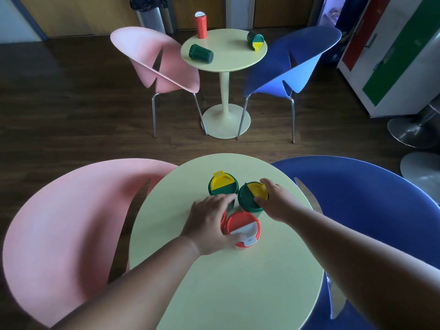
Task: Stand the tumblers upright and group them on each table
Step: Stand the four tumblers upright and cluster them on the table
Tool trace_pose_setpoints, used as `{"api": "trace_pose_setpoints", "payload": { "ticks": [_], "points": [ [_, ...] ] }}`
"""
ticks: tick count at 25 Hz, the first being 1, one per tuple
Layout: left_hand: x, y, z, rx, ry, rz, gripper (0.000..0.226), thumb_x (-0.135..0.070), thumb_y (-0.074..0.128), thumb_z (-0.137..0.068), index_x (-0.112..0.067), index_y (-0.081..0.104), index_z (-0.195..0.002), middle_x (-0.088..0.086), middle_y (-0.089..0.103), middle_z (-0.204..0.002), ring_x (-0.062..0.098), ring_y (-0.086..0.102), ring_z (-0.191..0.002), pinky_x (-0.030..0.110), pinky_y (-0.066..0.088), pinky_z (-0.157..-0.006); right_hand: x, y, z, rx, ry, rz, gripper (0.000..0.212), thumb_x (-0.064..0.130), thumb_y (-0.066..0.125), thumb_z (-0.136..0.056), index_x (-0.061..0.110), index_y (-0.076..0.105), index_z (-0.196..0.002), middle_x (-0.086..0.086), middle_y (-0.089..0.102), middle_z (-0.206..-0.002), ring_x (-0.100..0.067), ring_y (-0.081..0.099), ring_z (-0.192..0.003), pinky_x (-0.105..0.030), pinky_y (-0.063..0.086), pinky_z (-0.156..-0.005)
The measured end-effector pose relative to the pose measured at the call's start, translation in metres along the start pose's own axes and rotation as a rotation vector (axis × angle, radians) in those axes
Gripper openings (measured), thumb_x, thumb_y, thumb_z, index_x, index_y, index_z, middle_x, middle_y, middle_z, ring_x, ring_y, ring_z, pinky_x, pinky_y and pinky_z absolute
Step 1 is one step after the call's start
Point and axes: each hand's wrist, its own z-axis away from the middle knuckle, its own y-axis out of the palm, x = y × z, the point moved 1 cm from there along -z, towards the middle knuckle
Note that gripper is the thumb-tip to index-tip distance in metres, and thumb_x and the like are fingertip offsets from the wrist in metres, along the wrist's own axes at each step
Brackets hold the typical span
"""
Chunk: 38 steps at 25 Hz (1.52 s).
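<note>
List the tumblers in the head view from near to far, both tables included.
Red tumbler with white lid → green tumbler under the right hand → green tumbler behind it → far table: lying lidless green tumbler, lying green tumbler with yellow lid, upright red tumbler.

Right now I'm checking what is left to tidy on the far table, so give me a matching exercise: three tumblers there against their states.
Column one:
1. red tumbler
2. green tumbler near the pink chair
3. green tumbler near the blue chair

Column two:
A. on its side, yellow lid flap toward the camera
B. standing upright
C. on its side, no yellow showing

Pairs: 1-B, 2-C, 3-A
</note>
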Motion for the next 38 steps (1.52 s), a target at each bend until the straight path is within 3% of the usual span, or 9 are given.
{"api": "trace_pose_setpoints", "payload": {
  "ticks": [2,5,9,13,18,27,31,35,38],
  "points": [
    [0.018,-0.003,0.004,-0.138,-0.124,0.056,0.085,-0.067,0.067,-0.069,-0.023,0.05,-0.139,-0.004,0.057,-0.135,0.017,0.052,-0.125,0.039,0.041,-0.1,-0.002,0.001,0.0,0.005,0.003,-0.007,0.064,0.035,0.057,-0.096,0.025,0.028,-0.152,-0.009,0.049,-0.144,-0.029,0.057,-0.114,-0.03,0.044,-0.074],
    [0.036,-0.004,0.012,-0.046,-0.249,0.039,0.088,-0.057,0.075,-0.069,-0.027,0.042,-0.145,-0.006,0.05,-0.142,0.016,0.045,-0.131,0.039,0.037,-0.104,-0.001,0.001,0.0,0.006,0.009,-0.006,0.062,0.036,0.057,-0.096,0.024,0.029,-0.151,-0.009,0.051,-0.142,-0.027,0.058,-0.11,-0.03,0.045,-0.072],
    [0.039,-0.003,0.014,0.023,-0.232,0.071,0.092,-0.051,0.079,-0.07,-0.027,0.038,-0.148,-0.007,0.049,-0.146,0.016,0.045,-0.134,0.036,0.037,-0.107,-0.001,0.002,0.0,0.003,0.007,0.0,0.059,0.037,0.057,-0.095,0.024,0.033,-0.148,-0.01,0.054,-0.137,-0.028,0.057,-0.104,-0.032,0.048,-0.071],
    [0.039,-0.006,0.008,0.042,-0.267,0.038,0.094,-0.063,0.07,-0.068,-0.029,0.035,-0.148,-0.01,0.047,-0.146,0.013,0.046,-0.132,0.039,0.036,-0.107,-0.001,0.001,-0.002,0.014,0.005,0.003,0.061,0.038,0.055,-0.096,0.024,0.03,-0.15,-0.01,0.052,-0.139,-0.027,0.057,-0.102,-0.033,0.049,-0.072],
    [0.039,-0.01,-0.024,-0.038,-0.357,0.099,0.086,-0.054,0.074,-0.075,-0.025,0.038,-0.147,-0.003,0.046,-0.148,0.021,0.044,-0.136,0.043,0.039,-0.109,-0.003,-0.001,0.001,0.024,0.008,-0.013,0.064,0.042,0.05,-0.098,0.024,0.023,-0.154,-0.011,0.046,-0.148,-0.031,0.056,-0.118,-0.034,0.047,-0.083],
    [0.026,-0.01,-0.064,0.165,-0.384,-0.036,0.095,-0.051,0.075,-0.079,-0.035,0.02,-0.154,-0.004,0.032,-0.157,0.025,0.043,-0.137,0.042,0.038,-0.107,-0.004,-0.007,0.004,0.041,-0.035,0.061,0.069,0.038,0.055,-0.097,0.021,0.022,-0.155,-0.01,0.047,-0.148,-0.03,0.054,-0.122,-0.034,0.047,-0.083],
    [0.025,-0.015,-0.053,0.072,-0.369,-0.059,0.086,-0.051,0.073,-0.081,-0.032,0.028,-0.152,0.0,0.038,-0.152,0.026,0.043,-0.136,0.042,0.038,-0.105,-0.003,-0.008,0.009,0.0,-0.043,0.086,0.067,0.04,0.056,-0.096,0.021,0.027,-0.153,-0.01,0.046,-0.145,-0.03,0.052,-0.122,-0.036,0.05,-0.086],
    [0.036,-0.043,-0.033,0.029,-0.35,-0.075,0.065,-0.049,0.068,-0.086,-0.029,0.045,-0.143,-0.003,0.047,-0.147,0.022,0.046,-0.133,0.039,0.04,-0.106,0.018,-0.017,0.014,-0.181,-0.116,0.181,0.046,0.036,0.053,-0.095,0.02,0.047,-0.137,-0.006,0.051,-0.134,-0.027,0.046,-0.123,-0.038,0.049,-0.088],
    [0.056,-0.075,-0.016,0.02,-0.337,-0.115,0.048,-0.048,0.069,-0.086,-0.028,0.06,-0.129,-0.008,0.059,-0.131,0.019,0.057,-0.121,0.031,0.045,-0.097,0.054,-0.016,0.018,-0.231,-0.173,0.191,0.036,0.034,0.054,-0.092,0.02,0.056,-0.125,-0.004,0.055,-0.125,-0.026,0.047,-0.12,-0.036,0.046,-0.088]
  ]
}}
